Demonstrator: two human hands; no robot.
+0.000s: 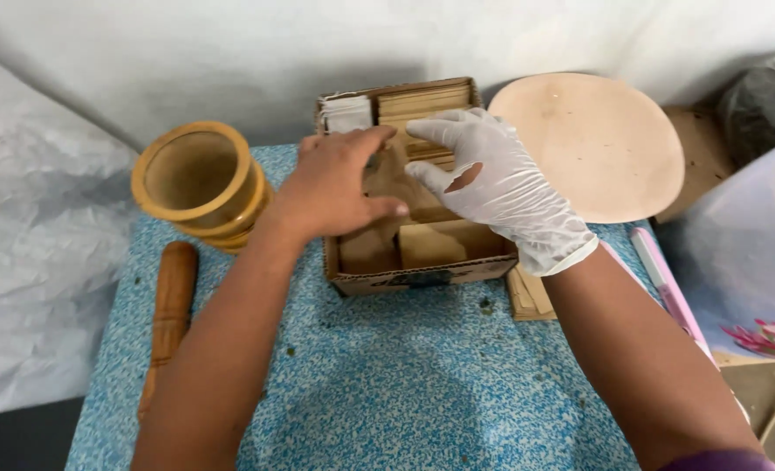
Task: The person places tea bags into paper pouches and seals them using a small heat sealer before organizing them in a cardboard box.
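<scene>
In the box (422, 262), my left hand (339, 187) and gloved right hand (492, 179), both loosely spread, rest on thin, stiff-looking, light slats (427, 100), best pinched by their edges.

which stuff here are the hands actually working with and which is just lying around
In hand:
- cardboard box, both hands reaching into it
- flat wooden pieces stacked inside it
- left hand, bare
- right hand, in a white glove

Lying about:
- wooden mortar
- wooden pestle
- round wooden board
- pink pen
- wooden pieces beside the box
</scene>
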